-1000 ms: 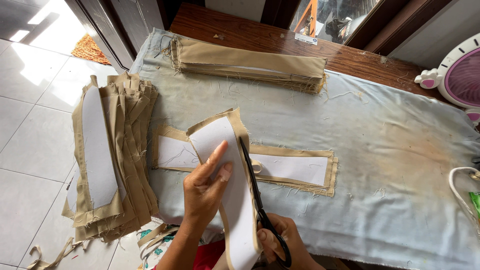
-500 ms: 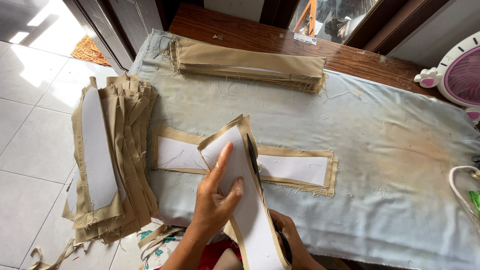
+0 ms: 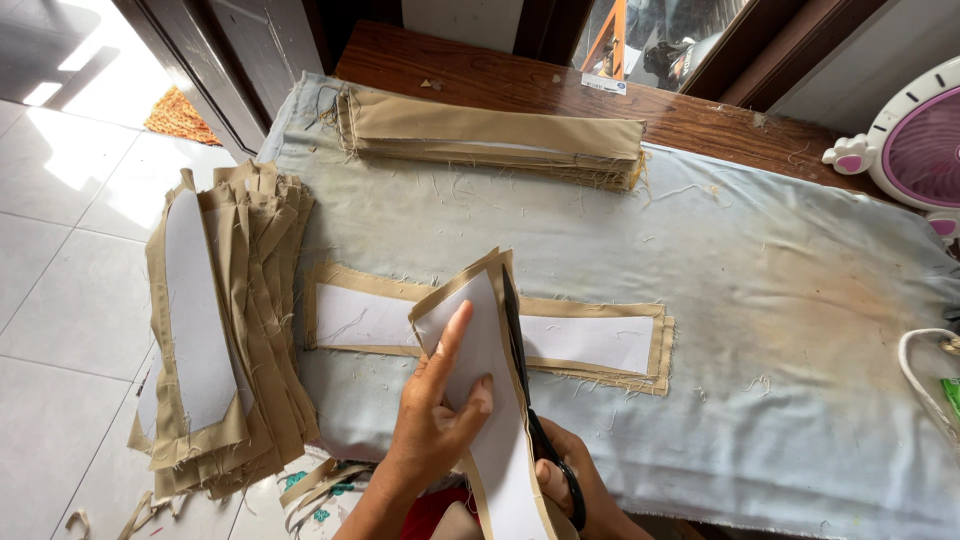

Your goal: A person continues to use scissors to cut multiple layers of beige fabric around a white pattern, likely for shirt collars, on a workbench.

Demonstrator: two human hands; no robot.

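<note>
- Head view: your left hand (image 3: 435,420) lies flat on the white face of the fabric piece (image 3: 490,400), index finger stretched up along it, thumb pressed onto the white at the right, the other fingers curled under the left edge. So the hand pinches the piece and holds it raised above the table (image 3: 760,300).
- Your right hand (image 3: 585,490) sits just below and right of the piece, fingers closed through the black handles of the scissors (image 3: 530,400). The dark blades run up along the right edge of the piece, touching it.
- The piece is a long, narrow strip with a pointed top: white interfacing in the middle, a tan fabric border round it, frayed threads at the edge. It tilts away from you, its tip over the middle of the table.
- One pair of scissors, one piece in hand.
- Flat on the pale blue table cover behind it lies a layered strip (image 3: 600,340) of the same make; I cannot tell how many layers.
- One stack of tan pieces (image 3: 230,330) hangs over the table's left edge, one white-faced piece on top.
- One folded tan pile (image 3: 490,135) lies at the far edge.
- One pink and white fan (image 3: 915,140) stands at the right.
</note>
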